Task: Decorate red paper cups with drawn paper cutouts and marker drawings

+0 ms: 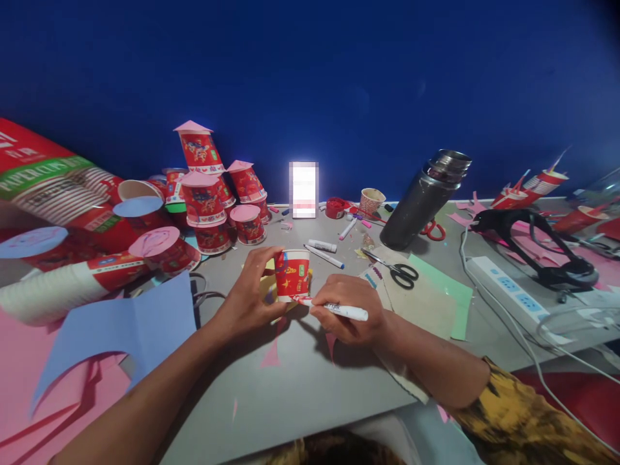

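Observation:
Between the thumb and fingers of my left hand [249, 294] is a red printed paper cup [292, 274], held upright over the table. My right hand [349, 307] is closed around a white marker pen [346, 311]. Its red tip end points left and meets the lower edge of the cup, though the exact contact is too small to tell. Something yellow shows partly behind the cup. Just beyond the cup, a white marker with a blue end [324, 257] and a marker cap [322, 246] lie on the table. Pink paper scraps [272, 352] lie below my hands.
Stacked red cups with pink paper tops [201, 194] stand at the left, beside blue paper [130, 316] and a sleeve of cups [62, 290]. To the right are scissors [400, 271], a dark flask [421, 203], green paper [460, 300], a power strip [513, 294] and cables.

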`<action>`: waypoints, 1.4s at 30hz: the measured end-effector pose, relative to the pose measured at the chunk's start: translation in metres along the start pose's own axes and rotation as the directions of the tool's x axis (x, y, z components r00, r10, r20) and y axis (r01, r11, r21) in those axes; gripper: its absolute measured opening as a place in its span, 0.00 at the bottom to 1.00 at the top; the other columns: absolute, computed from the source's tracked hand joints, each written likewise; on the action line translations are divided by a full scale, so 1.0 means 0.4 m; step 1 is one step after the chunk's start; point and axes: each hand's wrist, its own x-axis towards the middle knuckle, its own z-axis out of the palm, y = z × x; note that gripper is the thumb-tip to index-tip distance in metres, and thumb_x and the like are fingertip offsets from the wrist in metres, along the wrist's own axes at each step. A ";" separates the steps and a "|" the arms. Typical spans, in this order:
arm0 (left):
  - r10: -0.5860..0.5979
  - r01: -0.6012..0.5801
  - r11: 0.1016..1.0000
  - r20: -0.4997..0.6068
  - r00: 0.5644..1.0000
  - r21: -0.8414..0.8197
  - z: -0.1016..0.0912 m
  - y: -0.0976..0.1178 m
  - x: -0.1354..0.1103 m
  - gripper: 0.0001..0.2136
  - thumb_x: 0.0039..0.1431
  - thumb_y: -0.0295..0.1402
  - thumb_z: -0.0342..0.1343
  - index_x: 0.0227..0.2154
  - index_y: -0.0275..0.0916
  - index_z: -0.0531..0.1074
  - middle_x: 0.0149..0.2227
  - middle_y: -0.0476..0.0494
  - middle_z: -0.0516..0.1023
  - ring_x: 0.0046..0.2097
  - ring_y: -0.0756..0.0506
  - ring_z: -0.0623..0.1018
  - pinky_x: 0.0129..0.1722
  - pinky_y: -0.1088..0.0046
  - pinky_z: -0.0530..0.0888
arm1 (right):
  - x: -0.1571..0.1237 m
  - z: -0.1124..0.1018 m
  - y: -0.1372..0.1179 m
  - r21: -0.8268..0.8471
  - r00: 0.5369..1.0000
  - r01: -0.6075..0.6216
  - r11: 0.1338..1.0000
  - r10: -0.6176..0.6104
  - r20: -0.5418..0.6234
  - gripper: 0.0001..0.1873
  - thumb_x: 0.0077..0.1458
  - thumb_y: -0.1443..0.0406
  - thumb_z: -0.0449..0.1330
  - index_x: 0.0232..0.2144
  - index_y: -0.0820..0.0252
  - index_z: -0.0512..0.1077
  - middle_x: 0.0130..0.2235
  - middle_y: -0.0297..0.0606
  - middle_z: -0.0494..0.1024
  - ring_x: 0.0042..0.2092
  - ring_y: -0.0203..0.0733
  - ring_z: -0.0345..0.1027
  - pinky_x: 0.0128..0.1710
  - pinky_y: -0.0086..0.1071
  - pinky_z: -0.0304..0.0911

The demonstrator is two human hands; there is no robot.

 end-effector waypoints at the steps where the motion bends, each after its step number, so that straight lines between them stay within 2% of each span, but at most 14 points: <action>1: 0.019 -0.019 1.000 0.002 1.000 0.010 0.001 -0.003 0.001 0.37 0.53 0.30 0.66 0.64 0.54 0.59 0.64 0.41 0.64 0.65 0.34 0.71 0.62 0.46 0.76 | -0.001 0.002 0.001 0.000 1.000 0.012 1.000 -0.012 0.002 0.01 0.68 0.67 0.60 0.40 0.55 0.72 0.28 0.34 0.81 0.29 0.40 0.74 0.31 0.32 0.66; 5: 0.049 -0.049 0.999 -0.007 0.999 0.015 0.003 -0.004 -0.001 0.36 0.54 0.29 0.66 0.64 0.55 0.59 0.63 0.42 0.64 0.65 0.35 0.71 0.62 0.49 0.76 | -0.001 0.007 0.003 -0.026 0.999 0.033 0.999 -0.033 0.000 0.01 0.68 0.67 0.60 0.41 0.55 0.72 0.28 0.34 0.81 0.29 0.40 0.74 0.30 0.33 0.66; 10: -0.002 0.001 0.999 -0.023 1.000 -0.034 0.004 0.006 -0.004 0.35 0.54 0.29 0.66 0.63 0.54 0.60 0.64 0.42 0.63 0.63 0.36 0.73 0.62 0.50 0.76 | -0.001 0.003 0.001 -0.087 1.000 0.002 0.996 -0.002 0.003 0.07 0.69 0.65 0.58 0.35 0.55 0.72 0.26 0.33 0.78 0.27 0.38 0.71 0.28 0.32 0.63; 15: -0.050 0.049 0.996 -0.010 0.999 -0.080 0.004 0.015 -0.005 0.34 0.54 0.31 0.67 0.62 0.54 0.61 0.63 0.43 0.64 0.62 0.36 0.75 0.60 0.51 0.78 | 0.004 -0.007 0.000 -0.082 0.998 -0.038 0.996 0.034 -0.046 0.07 0.67 0.68 0.58 0.34 0.55 0.72 0.25 0.31 0.77 0.26 0.37 0.69 0.28 0.32 0.63; 21: -0.117 0.116 0.992 -0.015 0.993 -0.054 0.001 0.025 -0.009 0.36 0.52 0.32 0.67 0.63 0.51 0.61 0.65 0.40 0.64 0.58 0.36 0.78 0.52 0.55 0.83 | 0.010 -0.015 0.001 -0.052 0.994 -0.085 0.995 0.081 -0.079 0.08 0.66 0.69 0.58 0.33 0.56 0.72 0.27 0.33 0.81 0.27 0.35 0.72 0.28 0.30 0.66; 24: -0.090 0.089 0.996 -0.023 0.996 -0.011 0.002 0.020 -0.007 0.36 0.52 0.32 0.67 0.63 0.51 0.61 0.64 0.40 0.66 0.57 0.36 0.78 0.52 0.54 0.82 | 0.011 -0.015 0.000 -0.041 0.994 -0.081 0.996 0.077 -0.078 0.09 0.67 0.68 0.58 0.33 0.56 0.73 0.27 0.34 0.81 0.27 0.35 0.73 0.29 0.30 0.66; 29: 0.043 -0.042 0.998 -0.018 0.999 0.036 0.007 0.003 -0.003 0.36 0.53 0.30 0.67 0.63 0.53 0.61 0.62 0.41 0.67 0.61 0.35 0.75 0.58 0.50 0.79 | 0.005 -0.002 -0.001 -0.035 0.998 -0.035 0.999 0.033 -0.047 0.08 0.69 0.65 0.58 0.35 0.57 0.73 0.26 0.34 0.80 0.27 0.38 0.72 0.29 0.31 0.65; 33: 0.046 -0.046 0.999 -0.020 0.999 0.013 0.008 -0.001 -0.001 0.35 0.53 0.30 0.66 0.63 0.53 0.61 0.62 0.42 0.67 0.61 0.37 0.74 0.59 0.51 0.79 | 0.001 0.006 0.000 -0.028 0.999 0.023 0.999 -0.024 -0.031 0.06 0.69 0.66 0.58 0.37 0.56 0.73 0.26 0.34 0.80 0.27 0.38 0.72 0.28 0.32 0.65; 37: 0.022 -0.022 1.000 -0.021 1.000 -0.018 0.008 0.000 -0.003 0.35 0.52 0.29 0.66 0.63 0.50 0.62 0.63 0.41 0.66 0.60 0.38 0.76 0.57 0.54 0.80 | 0.003 0.000 -0.002 -0.090 0.997 -0.037 0.995 0.031 -0.067 0.06 0.66 0.68 0.59 0.34 0.56 0.72 0.25 0.33 0.79 0.26 0.37 0.71 0.28 0.32 0.64; 42: -0.066 0.065 0.998 -0.034 0.997 -0.026 0.006 0.006 -0.006 0.35 0.52 0.31 0.67 0.63 0.50 0.62 0.63 0.40 0.67 0.58 0.36 0.78 0.53 0.54 0.83 | 0.011 -0.014 -0.002 -0.047 0.988 -0.110 0.993 0.103 -0.116 0.08 0.64 0.70 0.59 0.31 0.56 0.72 0.26 0.33 0.80 0.26 0.35 0.72 0.29 0.29 0.66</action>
